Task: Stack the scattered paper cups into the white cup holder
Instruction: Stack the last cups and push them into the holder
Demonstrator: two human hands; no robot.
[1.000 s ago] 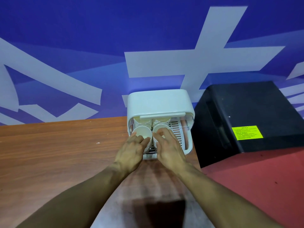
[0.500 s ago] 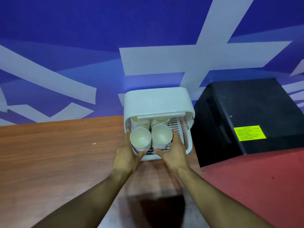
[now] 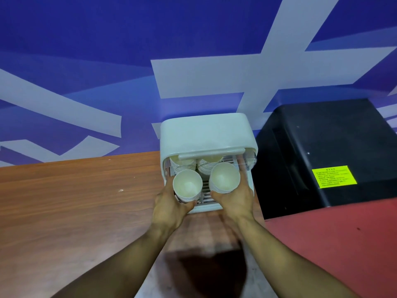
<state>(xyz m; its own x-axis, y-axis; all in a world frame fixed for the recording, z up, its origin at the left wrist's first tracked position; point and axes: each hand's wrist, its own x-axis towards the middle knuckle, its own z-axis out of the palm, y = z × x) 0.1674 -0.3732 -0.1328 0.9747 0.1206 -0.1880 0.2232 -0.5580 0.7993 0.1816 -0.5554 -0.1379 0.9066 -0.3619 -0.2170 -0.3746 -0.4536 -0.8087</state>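
Here, two stacks of paper cups sit at the front opening of the white cup holder (image 3: pixel 206 134), mouths toward the camera. The left hand (image 3: pixel 169 206) curls round the left stack (image 3: pixel 187 186), and the right hand (image 3: pixel 235 200) round the right stack (image 3: pixel 224 177). Two rear stacks (image 3: pixel 182 165) stand deeper inside the holder. One black box (image 3: pixel 322 151) stands just right of the holder, which rests on the wooden table (image 3: pixel 75 201).

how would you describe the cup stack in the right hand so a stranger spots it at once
Find the white cup holder on the wooden table, beside the black box. Four cup stacks show at its open front. Yours is the front stack nearest the black box, gripped by the right hand.
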